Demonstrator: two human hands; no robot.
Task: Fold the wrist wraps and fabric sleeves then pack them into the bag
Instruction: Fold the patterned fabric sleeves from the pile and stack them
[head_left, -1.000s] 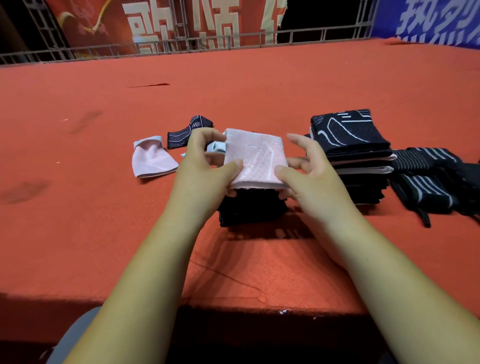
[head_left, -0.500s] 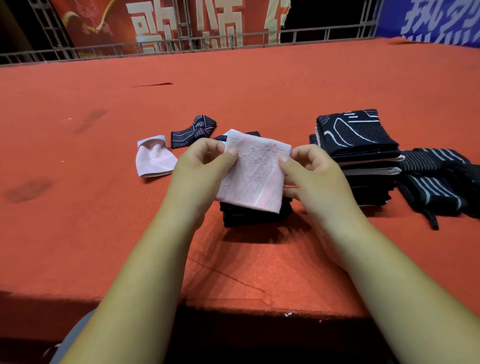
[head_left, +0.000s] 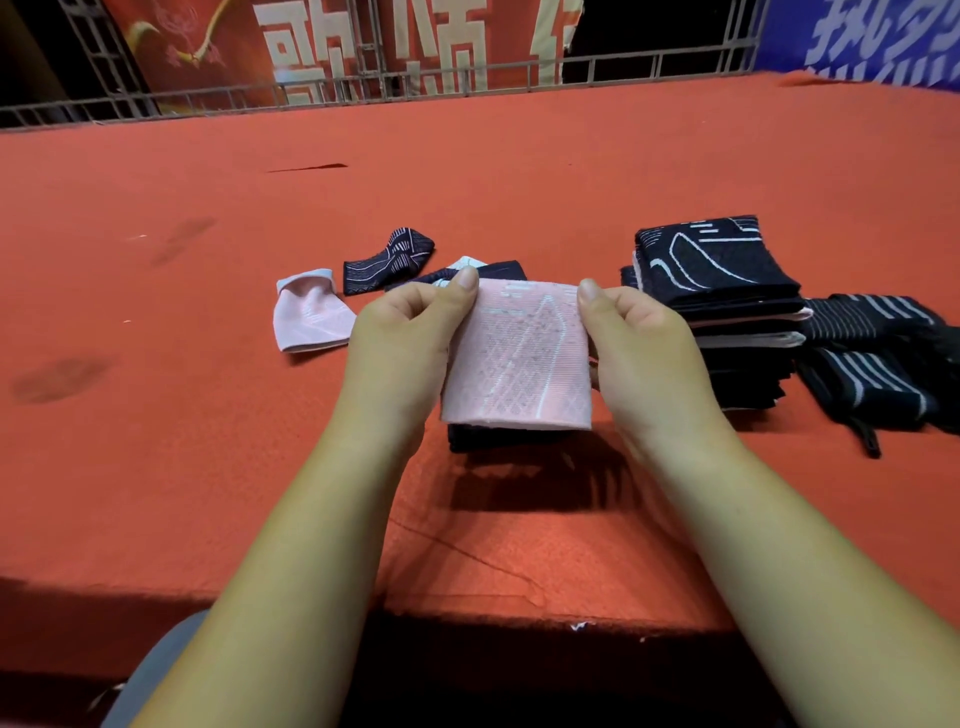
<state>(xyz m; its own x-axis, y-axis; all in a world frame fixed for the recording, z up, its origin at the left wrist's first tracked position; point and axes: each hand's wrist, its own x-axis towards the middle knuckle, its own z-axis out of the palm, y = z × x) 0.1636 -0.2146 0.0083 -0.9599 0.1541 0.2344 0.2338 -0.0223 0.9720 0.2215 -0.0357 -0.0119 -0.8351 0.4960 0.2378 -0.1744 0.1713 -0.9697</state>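
Note:
A pink patterned fabric sleeve (head_left: 517, 358) hangs upright between my hands above the red surface. My left hand (head_left: 402, 340) pinches its upper left corner and my right hand (head_left: 641, 345) pinches its upper right corner. Under it lies a small dark folded pile (head_left: 498, 439), mostly hidden. A tall stack of folded dark and pink sleeves (head_left: 717, 291) stands to the right. Striped black wrist wraps (head_left: 867, 374) lie beside that stack. Loose to the left are a pink sleeve (head_left: 311, 319) and a dark patterned sleeve (head_left: 389, 254). No bag is in view.
The red carpeted platform (head_left: 208, 415) stretches far back to a metal railing (head_left: 363, 88) with banners behind it. Its front edge (head_left: 467, 618) runs just in front of my forearms. Another dark sleeve with a pale piece (head_left: 498, 270) lies behind my hands.
The pink sleeve went from lying flat atop the dark pile to being lifted and held upright by its top corners. Both hands shifted from its sides to those corners.

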